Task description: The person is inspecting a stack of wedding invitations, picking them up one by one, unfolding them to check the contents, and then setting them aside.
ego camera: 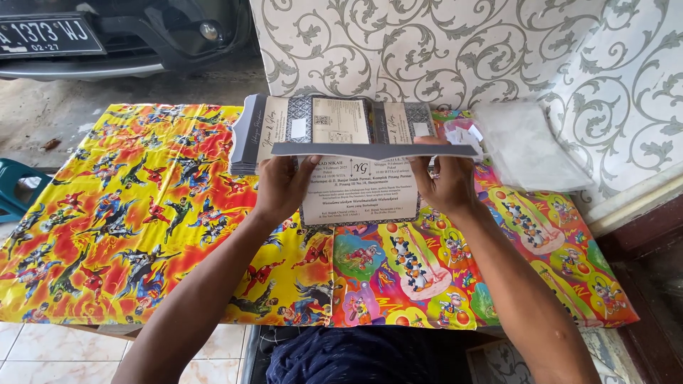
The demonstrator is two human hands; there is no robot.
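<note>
My left hand and my right hand hold a grey and cream printed card between them, one on each side edge. The card's grey top flap is folded toward me and my right thumb rests on it. The card lies over a table covered in colourful cartoon-print paper. Just behind the card sits a stack of similar grey and cream cards, spread along the wall.
A pile of clear plastic sleeves lies at the back right against a white wall with grey scroll pattern. A dark car bumper is at the top left. A teal stool stands at the left.
</note>
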